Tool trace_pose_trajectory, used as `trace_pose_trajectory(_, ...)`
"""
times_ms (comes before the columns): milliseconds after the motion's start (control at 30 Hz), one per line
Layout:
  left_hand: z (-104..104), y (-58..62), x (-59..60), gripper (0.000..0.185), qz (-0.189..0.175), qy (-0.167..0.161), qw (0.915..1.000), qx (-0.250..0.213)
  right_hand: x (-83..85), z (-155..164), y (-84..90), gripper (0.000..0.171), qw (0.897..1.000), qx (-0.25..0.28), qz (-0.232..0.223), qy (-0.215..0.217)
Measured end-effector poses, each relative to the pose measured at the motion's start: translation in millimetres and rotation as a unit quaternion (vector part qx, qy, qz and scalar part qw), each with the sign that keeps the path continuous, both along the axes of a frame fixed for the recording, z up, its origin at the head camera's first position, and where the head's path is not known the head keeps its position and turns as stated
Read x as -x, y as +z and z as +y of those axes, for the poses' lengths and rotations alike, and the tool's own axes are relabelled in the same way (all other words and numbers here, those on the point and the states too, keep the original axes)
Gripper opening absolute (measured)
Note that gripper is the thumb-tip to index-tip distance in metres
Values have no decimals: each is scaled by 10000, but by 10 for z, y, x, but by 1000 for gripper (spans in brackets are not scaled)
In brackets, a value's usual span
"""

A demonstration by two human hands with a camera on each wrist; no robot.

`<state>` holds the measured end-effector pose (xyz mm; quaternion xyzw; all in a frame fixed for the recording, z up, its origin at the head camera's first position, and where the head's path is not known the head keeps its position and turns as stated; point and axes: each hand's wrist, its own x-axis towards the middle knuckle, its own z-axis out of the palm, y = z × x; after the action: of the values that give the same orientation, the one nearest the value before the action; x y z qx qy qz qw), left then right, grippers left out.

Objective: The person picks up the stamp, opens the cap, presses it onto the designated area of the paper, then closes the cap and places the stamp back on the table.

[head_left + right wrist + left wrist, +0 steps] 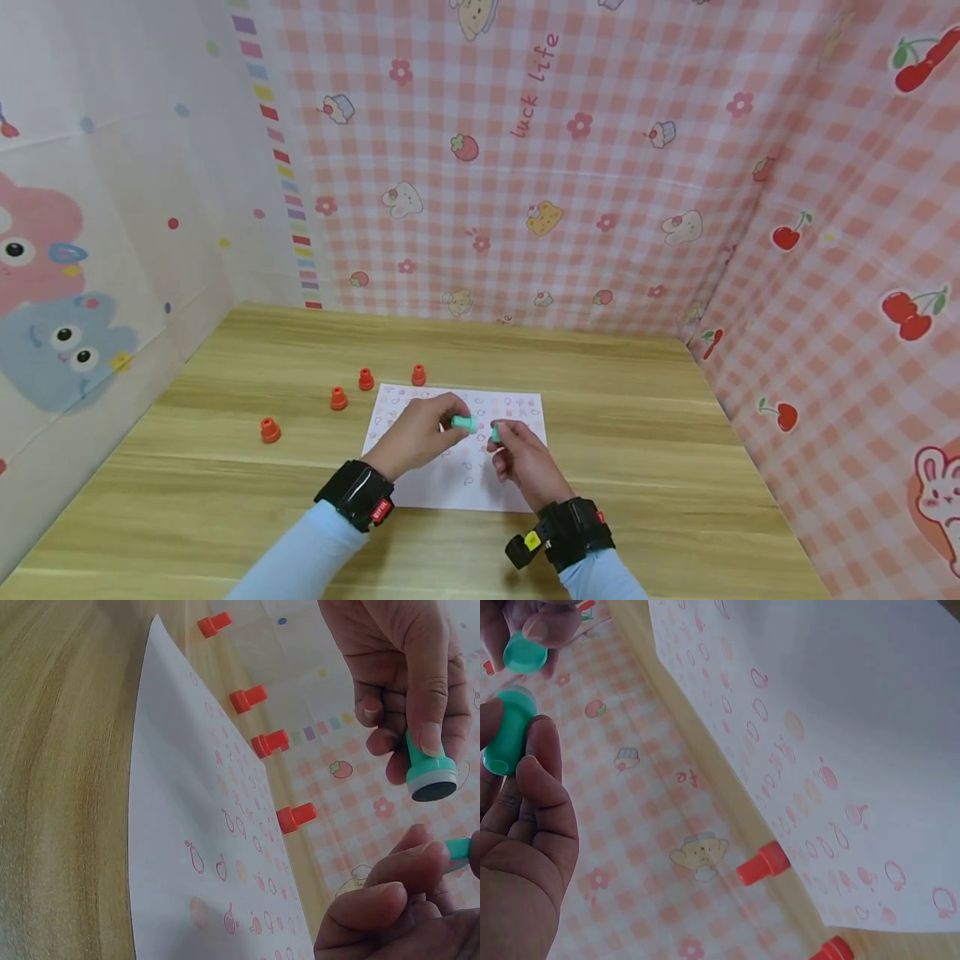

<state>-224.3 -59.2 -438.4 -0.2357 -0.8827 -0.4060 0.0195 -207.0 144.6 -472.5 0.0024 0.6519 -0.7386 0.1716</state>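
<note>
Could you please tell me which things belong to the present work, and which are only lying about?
In the work:
green stamp, held in the left hand
green cap, held in the right hand
marked paper sheet, below both hands

Apparently just lying about:
four red stamp-shaped pieces, standing on the table, untouched

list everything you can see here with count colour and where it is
green stamp: one, green with pale rim and dark face, in the left hand
cap: one, green, in the right hand
red stamps: four, red, on the table left of and beyond the sheet
sheet: one, white with small red and orange prints, under the hands
table: one, light wood-grain, under the sheet
cloth backdrop: piece count unclear, pink-white checks behind and right, white at left
wristbands: two, black, one per wrist
sleeves: two, light blue, on the forearms
left hand: one, bare, over the sheet
right hand: one, bare, over the sheet
</note>
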Motion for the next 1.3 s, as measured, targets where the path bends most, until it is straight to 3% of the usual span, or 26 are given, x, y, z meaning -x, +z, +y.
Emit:
trace_pose_trajectory(200, 72, -28, 5, 12, 68, -154, 9998, -75, 3, 7, -13, 43, 9999, 3, 82, 112)
trace_pose_trajectory(567, 140, -36, -2, 12, 38, -382, 9992, -133, -1, 3, -4, 37, 9996, -15, 155, 221)
trace_pose_trajectory(933, 174, -28, -4, 12, 25, -434, 9990, -40, -6, 1, 25, 34, 9994, -36, 176, 287)
trace_pose_trajectory(1300, 206, -17, -15, 5, -234, -451, 9986, -168, -21, 14, 33, 25, 9993, 66, 109, 354)
